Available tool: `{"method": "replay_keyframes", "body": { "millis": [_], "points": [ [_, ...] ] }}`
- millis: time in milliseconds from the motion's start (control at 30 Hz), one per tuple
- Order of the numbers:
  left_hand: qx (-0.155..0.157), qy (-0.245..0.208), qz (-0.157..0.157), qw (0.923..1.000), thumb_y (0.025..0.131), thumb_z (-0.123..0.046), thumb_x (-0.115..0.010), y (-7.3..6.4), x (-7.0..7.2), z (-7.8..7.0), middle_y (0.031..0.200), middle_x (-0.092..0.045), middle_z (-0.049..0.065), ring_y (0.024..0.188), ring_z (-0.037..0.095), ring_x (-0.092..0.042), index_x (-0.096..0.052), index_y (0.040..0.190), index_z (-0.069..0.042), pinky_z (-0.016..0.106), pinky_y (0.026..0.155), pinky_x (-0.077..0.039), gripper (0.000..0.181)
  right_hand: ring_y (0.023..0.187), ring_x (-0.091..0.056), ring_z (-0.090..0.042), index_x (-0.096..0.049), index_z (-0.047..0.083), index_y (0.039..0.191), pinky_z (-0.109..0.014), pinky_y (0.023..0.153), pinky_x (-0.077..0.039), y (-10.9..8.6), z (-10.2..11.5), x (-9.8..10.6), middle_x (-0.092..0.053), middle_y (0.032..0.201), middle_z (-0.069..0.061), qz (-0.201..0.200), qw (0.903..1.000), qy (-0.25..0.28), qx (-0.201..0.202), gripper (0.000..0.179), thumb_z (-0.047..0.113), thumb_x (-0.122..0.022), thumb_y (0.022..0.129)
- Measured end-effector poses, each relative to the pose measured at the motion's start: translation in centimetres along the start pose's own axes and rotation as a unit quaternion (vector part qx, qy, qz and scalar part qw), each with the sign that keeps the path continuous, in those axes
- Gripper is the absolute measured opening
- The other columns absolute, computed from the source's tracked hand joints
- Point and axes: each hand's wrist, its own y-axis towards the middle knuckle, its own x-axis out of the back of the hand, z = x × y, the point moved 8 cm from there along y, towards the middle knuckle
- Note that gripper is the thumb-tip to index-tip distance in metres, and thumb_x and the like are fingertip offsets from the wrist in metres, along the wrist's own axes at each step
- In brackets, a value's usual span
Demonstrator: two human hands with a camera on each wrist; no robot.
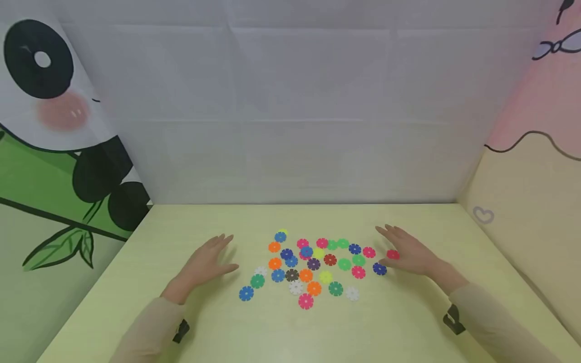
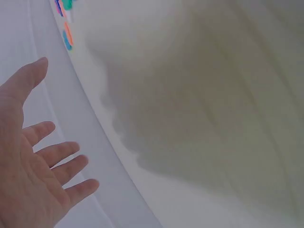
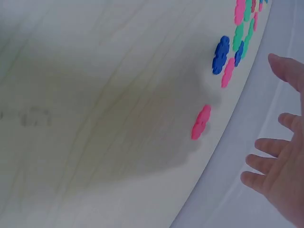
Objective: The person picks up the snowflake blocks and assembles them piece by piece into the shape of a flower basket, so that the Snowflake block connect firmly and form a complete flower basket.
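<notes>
Many flat, notched plastic discs lie scattered over the middle of the table, some overlapping. Among them are an orange disc (image 1: 314,288), a white disc (image 1: 352,294) and a purple disc (image 1: 313,264). To the left of the spread my left hand (image 1: 204,264) hovers with fingers extended and nothing in it; a blue disc (image 1: 246,293) and a green disc (image 1: 257,281) lie closest. My right hand (image 1: 410,252) is held over the right end, fingers spread and holding nothing. A pink disc (image 3: 201,122) and a dark blue disc (image 3: 221,55) are near it, apart from the fingers in the right wrist view.
The pale wooden table (image 1: 218,333) meets a white cloth wall (image 1: 290,111) at its back edge. Printed panels stand at both sides: a cartoon panda panel (image 1: 54,176) on the left, a pink and cream panel (image 1: 535,201) on the right. Each wrist wears a dark strap.
</notes>
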Motion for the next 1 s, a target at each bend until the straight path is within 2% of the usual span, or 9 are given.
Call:
{"method": "replay_keyframes", "body": {
  "millis": [167, 300, 400, 500, 600, 733, 900, 1000],
  "points": [
    [0.014, -0.061, 0.033, 0.9975, 0.087, -0.034, -0.072, 0.7, -0.9, -1.4, 0.148, -0.047, 0.027, 0.136, 0.047, -0.044, -0.041, 0.147, 0.001, 0.06, 0.111, -0.039, 0.077, 0.135, -0.041, -0.051, -0.042, -0.002, 0.146, -0.066, 0.107, -0.039, 0.6, 1.9, -0.5, -0.046, 0.146, -0.029, 0.016, 0.9988, 0.043, 0.019, 0.073, 0.029, -0.073, 0.086],
    [0.032, -0.091, 0.048, 0.9942, 0.088, -0.027, -0.072, 1.0, -1.8, -2.3, 0.145, -0.051, 0.025, 0.133, 0.044, -0.049, -0.046, 0.144, 0.002, 0.058, 0.109, -0.042, 0.068, 0.131, -0.047, -0.049, -0.05, -0.003, 0.14, -0.063, 0.106, -0.042, 1.0, 3.1, -1.2, -0.054, 0.14, -0.026, 0.033, 0.9956, 0.085, 0.021, 0.062, 0.025, -0.071, 0.088],
    [0.034, -0.116, 0.059, 0.9909, 0.088, -0.021, -0.072, 1.3, -2.5, -3.2, 0.141, -0.056, 0.024, 0.128, 0.042, -0.054, -0.05, 0.14, 0.002, 0.056, 0.107, -0.045, 0.061, 0.126, -0.053, -0.047, -0.054, -0.003, 0.136, -0.062, 0.103, -0.045, 1.5, 3.8, -2.0, -0.058, 0.136, -0.026, 0.048, 0.9906, 0.127, 0.019, 0.055, 0.021, -0.07, 0.089],
    [0.031, -0.141, 0.074, 0.9867, 0.087, -0.017, -0.074, 1.6, -3.4, -4.4, 0.134, -0.062, 0.021, 0.12, 0.038, -0.06, -0.055, 0.136, 0.002, 0.052, 0.101, -0.051, 0.056, 0.116, -0.06, -0.043, -0.057, -0.007, 0.13, -0.057, 0.097, -0.052, 2.1, 4.9, -2.8, -0.063, 0.127, -0.026, 0.054, 0.9832, 0.17, 0.039, 0.048, 0.015, -0.07, 0.089],
    [0.012, -0.164, 0.088, 0.9824, 0.085, -0.014, -0.076, 1.9, -4.3, -5.7, 0.126, -0.066, 0.02, 0.11, 0.034, -0.066, -0.058, 0.131, 0.003, 0.046, 0.093, -0.057, 0.052, 0.101, -0.065, -0.032, -0.06, -0.009, 0.125, -0.04, 0.088, -0.058, 2.8, 6.1, -3.6, -0.068, 0.113, -0.022, 0.056, 0.9759, 0.201, 0.063, 0.044, 0.012, -0.071, 0.088],
    [-0.018, -0.175, 0.105, 0.9788, 0.085, -0.009, -0.075, 2.4, -5.0, -7.4, 0.118, -0.069, 0.018, 0.101, 0.029, -0.067, -0.063, 0.125, 0.004, 0.038, 0.083, -0.06, 0.044, 0.091, -0.065, -0.016, -0.063, -0.006, 0.123, -0.021, 0.075, -0.055, 3.5, 7.5, -4.7, -0.069, 0.104, -0.015, 0.071, 0.9686, 0.228, 0.07, 0.042, 0.014, -0.072, 0.087],
    [-0.04, -0.164, 0.12, 0.9784, 0.083, -0.008, -0.076, 3.5, -5.6, -9.0, 0.108, -0.072, 0.013, 0.089, 0.019, -0.067, -0.069, 0.116, 0.003, 0.03, 0.077, -0.059, 0.036, 0.089, -0.064, -0.015, -0.065, -0.002, 0.119, -0.022, 0.07, -0.054, 4.4, 7.9, -6.5, -0.07, 0.105, -0.014, 0.098, 0.9613, 0.254, 0.045, 0.038, 0.015, -0.073, 0.086],
    [-0.055, -0.158, 0.132, 0.9771, 0.082, -0.007, -0.077, 4.1, -6.0, -9.9, 0.102, -0.073, 0.012, 0.082, 0.016, -0.065, -0.07, 0.111, 0.003, 0.026, 0.073, -0.057, 0.031, 0.087, -0.063, -0.013, -0.065, -0.003, 0.118, -0.022, 0.072, -0.053, 4.8, 8.3, -7.5, -0.07, 0.104, -0.014, 0.115, 0.9572, 0.264, 0.032, 0.039, 0.015, -0.074, 0.085]
  ]
}}
